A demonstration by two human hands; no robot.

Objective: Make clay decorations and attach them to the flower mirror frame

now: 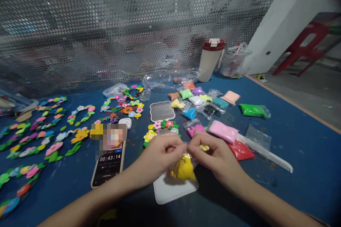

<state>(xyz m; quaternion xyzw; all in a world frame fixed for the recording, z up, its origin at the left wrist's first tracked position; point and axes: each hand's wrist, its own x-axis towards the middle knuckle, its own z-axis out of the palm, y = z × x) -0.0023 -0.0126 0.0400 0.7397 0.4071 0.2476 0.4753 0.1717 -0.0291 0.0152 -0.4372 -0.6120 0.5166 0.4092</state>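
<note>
My left hand (168,150) and my right hand (213,149) meet at the middle of the table, thumbs and fingertips pinched on the top of a small clear bag of yellow clay (185,168). The bag hangs between the hands, above a white rounded board (173,193). A pale yellow bit (204,147) shows at my right fingers; whether it is held or lies behind them I cannot tell. Just beyond my left hand is a frame decorated with clay flowers (149,136), partly hidden by that hand. A bag of magenta clay (195,127) lies behind my right hand.
A phone (109,163) showing a timer lies at left, with several flower-decorated frames (80,113) beyond. Clay packets (198,100), a pink packet (223,131), a red packet (241,150) and a white comb (269,156) lie right. A lidded cup (210,62) stands behind.
</note>
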